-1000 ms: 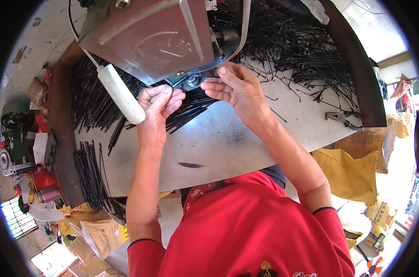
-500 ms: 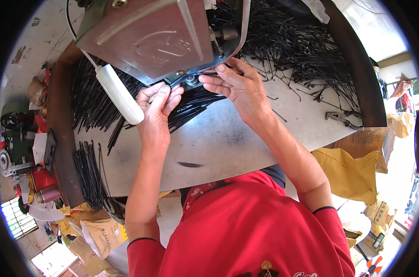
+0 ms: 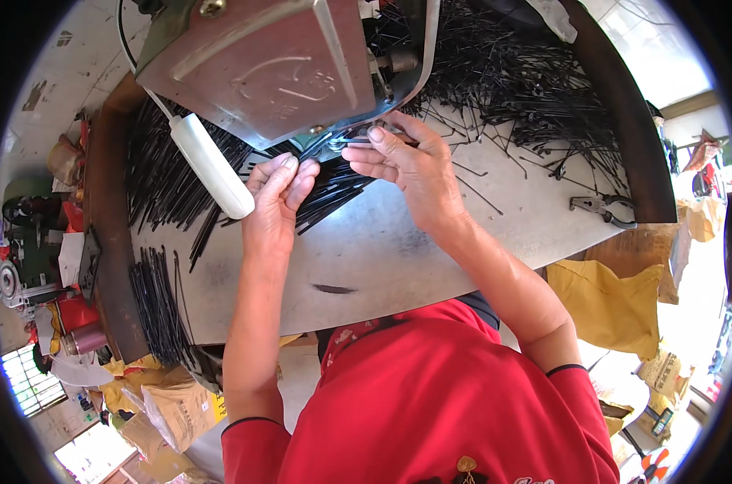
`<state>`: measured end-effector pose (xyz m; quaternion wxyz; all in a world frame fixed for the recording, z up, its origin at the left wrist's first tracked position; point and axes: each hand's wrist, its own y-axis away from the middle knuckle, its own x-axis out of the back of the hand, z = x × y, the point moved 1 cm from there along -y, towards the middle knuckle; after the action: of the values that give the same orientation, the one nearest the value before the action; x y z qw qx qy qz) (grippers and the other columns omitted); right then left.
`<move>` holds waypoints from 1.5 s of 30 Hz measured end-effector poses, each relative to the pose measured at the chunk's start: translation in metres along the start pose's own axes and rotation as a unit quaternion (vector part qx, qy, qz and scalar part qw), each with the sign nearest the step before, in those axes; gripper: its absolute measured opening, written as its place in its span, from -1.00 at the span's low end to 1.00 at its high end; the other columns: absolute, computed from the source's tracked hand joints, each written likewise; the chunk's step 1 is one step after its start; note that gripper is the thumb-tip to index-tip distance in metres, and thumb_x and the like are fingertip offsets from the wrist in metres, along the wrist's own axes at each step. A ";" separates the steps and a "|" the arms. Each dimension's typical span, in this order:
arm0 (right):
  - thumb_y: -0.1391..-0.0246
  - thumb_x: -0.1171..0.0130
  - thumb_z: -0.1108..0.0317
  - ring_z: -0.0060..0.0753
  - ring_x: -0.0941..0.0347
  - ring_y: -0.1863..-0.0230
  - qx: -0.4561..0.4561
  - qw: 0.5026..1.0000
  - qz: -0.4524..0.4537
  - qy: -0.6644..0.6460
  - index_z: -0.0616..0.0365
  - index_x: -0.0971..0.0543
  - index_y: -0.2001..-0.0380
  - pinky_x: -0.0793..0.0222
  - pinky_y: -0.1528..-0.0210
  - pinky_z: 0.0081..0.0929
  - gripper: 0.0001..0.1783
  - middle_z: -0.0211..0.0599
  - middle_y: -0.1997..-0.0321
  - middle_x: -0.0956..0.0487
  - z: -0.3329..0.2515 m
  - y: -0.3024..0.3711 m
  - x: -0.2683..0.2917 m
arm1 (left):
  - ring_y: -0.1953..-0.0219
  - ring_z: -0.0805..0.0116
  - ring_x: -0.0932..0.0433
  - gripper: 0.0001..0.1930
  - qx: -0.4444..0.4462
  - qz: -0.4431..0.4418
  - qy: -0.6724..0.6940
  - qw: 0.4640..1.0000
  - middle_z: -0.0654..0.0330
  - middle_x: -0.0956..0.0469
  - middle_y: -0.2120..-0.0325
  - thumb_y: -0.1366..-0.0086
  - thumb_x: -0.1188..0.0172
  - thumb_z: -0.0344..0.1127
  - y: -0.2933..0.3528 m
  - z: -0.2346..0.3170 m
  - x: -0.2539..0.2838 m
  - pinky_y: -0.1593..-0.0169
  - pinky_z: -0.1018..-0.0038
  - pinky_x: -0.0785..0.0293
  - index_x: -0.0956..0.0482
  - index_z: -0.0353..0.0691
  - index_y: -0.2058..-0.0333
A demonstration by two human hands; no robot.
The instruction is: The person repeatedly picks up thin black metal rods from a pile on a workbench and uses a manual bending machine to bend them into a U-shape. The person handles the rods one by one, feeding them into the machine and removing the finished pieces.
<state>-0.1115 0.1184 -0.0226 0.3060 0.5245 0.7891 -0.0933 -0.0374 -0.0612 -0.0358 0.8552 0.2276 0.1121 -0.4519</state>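
My left hand (image 3: pixel 276 200) and my right hand (image 3: pixel 406 165) meet just under the front of a grey metal machine (image 3: pixel 269 60). Between their fingertips runs a thin black rod (image 3: pixel 358 142), pinched at each end and set against the machine's mouth. Under my hands a fan of more black rods (image 3: pixel 334 185) lies on the grey bench (image 3: pixel 366 258). A white cylindrical handle (image 3: pixel 211 164) slopes down from the machine beside my left hand.
Heaps of black rods cover the bench at the far right (image 3: pixel 527 89), the far left (image 3: pixel 164 177) and the near left edge (image 3: pixel 156 302). Pliers (image 3: pixel 604 208) lie by the right rim. Yellow bags (image 3: pixel 608 302) and clutter surround the bench.
Both hands have crept slightly up toward the machine's mouth, the right fingers now further under it; the rod stays between them.
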 end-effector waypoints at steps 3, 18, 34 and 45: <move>-0.21 -0.04 0.38 -0.22 -0.56 0.13 -0.015 1.000 0.004 -0.019 0.44 -0.36 0.03 -0.53 0.05 -0.40 -0.65 -0.07 0.12 -0.51 0.001 0.001 0.000 | 0.28 0.24 -0.65 -0.90 -0.016 -0.006 -0.037 0.999 -0.03 -0.59 0.34 -0.24 -0.12 -0.53 0.002 0.002 0.001 0.24 0.58 -0.66 -0.47 -0.36 0.26; -0.19 -0.05 0.40 -0.16 -0.58 0.17 0.016 0.999 -0.013 -0.048 0.53 -0.25 -0.06 -0.56 0.10 -0.39 -0.52 -0.01 0.11 -0.51 -0.002 -0.006 0.007 | 0.31 0.22 -0.64 -0.89 -0.072 -0.001 -0.047 0.996 -0.05 -0.58 0.35 -0.25 -0.12 -0.52 0.008 0.005 -0.019 0.27 0.57 -0.66 -0.45 -0.36 0.24; -0.17 -0.09 0.35 -0.13 -0.60 0.27 -0.016 0.996 -0.012 -0.090 0.34 -0.33 0.18 -0.61 0.23 -0.38 -0.71 -0.06 0.26 -0.54 -0.004 -0.027 0.015 | 0.32 0.25 -0.64 -0.83 -0.017 -0.007 -0.099 0.995 -0.07 -0.59 0.35 -0.22 -0.15 -0.52 0.001 0.013 -0.011 0.30 0.58 -0.63 -0.46 -0.37 0.20; -0.22 -0.05 0.24 -0.32 -0.60 0.29 -0.025 0.993 0.026 -0.111 0.16 -0.40 0.24 -0.55 0.21 -0.45 -0.79 -0.10 0.27 -0.59 -0.011 -0.005 0.014 | 0.17 0.27 -0.61 -0.77 -0.010 0.074 0.047 0.996 0.05 -0.56 0.18 -0.26 -0.15 -0.44 -0.002 -0.002 -0.017 0.12 0.54 -0.60 -0.45 -0.35 0.12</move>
<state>-0.1241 0.1325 -0.0226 0.4071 0.5233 0.7383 -0.1237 -0.0483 -0.0490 -0.0315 0.8823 0.2472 0.1395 -0.3754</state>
